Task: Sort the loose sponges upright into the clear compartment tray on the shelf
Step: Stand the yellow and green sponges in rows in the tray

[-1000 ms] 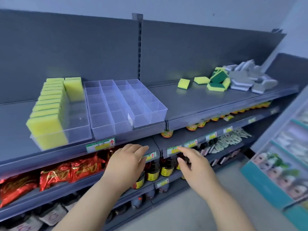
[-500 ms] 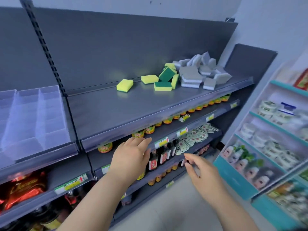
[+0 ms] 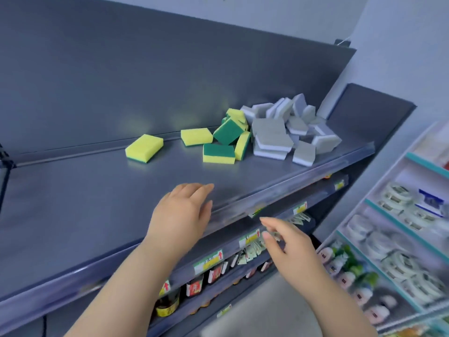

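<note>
Well, both my left hand [image 3: 181, 212] and right hand [image 3: 289, 242] hang loose and empty, so I'd pinch that light, squashy yellow sponge [image 3: 144, 148] by its long sides.

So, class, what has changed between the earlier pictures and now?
The camera swung right: the clear tray has left view and the sponge pile looms nearer. The left hand rose over the shelf edge; the right hand follows below. Both stay empty, and the pile lies untouched.

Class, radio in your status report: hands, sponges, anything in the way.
Left hand open at shelf edge, right hand open, both holding nothing. Yellow sponges and grey sponges loose, untouched. Tray out of view. Nothing blocking.
</note>
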A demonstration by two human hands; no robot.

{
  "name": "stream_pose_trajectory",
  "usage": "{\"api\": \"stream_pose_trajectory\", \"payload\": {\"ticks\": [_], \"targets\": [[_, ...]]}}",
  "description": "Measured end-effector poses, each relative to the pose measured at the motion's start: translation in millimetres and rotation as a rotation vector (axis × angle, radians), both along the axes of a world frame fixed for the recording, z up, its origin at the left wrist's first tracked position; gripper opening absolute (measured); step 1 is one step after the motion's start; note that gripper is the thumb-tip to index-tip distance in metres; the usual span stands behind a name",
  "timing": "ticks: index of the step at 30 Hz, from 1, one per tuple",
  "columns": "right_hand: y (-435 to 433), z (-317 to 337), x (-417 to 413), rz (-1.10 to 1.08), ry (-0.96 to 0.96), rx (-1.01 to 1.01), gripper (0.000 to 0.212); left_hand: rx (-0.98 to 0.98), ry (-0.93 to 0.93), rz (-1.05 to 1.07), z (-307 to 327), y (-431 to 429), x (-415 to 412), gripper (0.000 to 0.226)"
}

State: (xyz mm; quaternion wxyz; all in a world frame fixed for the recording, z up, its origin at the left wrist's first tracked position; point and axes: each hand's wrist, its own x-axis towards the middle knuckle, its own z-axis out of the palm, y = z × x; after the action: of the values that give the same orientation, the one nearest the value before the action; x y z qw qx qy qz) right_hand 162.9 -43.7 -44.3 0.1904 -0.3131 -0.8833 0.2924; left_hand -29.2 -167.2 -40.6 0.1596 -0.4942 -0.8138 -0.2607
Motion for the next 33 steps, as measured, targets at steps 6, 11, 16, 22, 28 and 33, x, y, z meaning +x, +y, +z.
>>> {"api": "stream_pose_trajectory", "payload": {"ticks": [6,11,16,22,28,33], "targets": [[95,33,-48,-0.032,0.025,0.046,0.031,-0.049,0.025,0.021,13,82,-61,0.030],[138,26,-72,0.008,0.140,-0.048,0.030,-0.141,0.012,0.023,10,124,-81,0.033],[189,29,-109,0.151,0.187,-0.057,0.030,-0.166,0.096,0.098,-1,153,-100,0.041],[246,25,-158,0.466,0.197,0.088,0.030,-0.263,0.163,0.196,-11,187,-98,0.061],[276,31,-196,0.755,0.163,0.250,0.039,-0.341,0.117,0.392,-19,214,-81,0.068],[273,17,-212,0.840,0.153,0.572,0.061,-0.332,0.141,0.490,-20,220,-67,0.059]]}}
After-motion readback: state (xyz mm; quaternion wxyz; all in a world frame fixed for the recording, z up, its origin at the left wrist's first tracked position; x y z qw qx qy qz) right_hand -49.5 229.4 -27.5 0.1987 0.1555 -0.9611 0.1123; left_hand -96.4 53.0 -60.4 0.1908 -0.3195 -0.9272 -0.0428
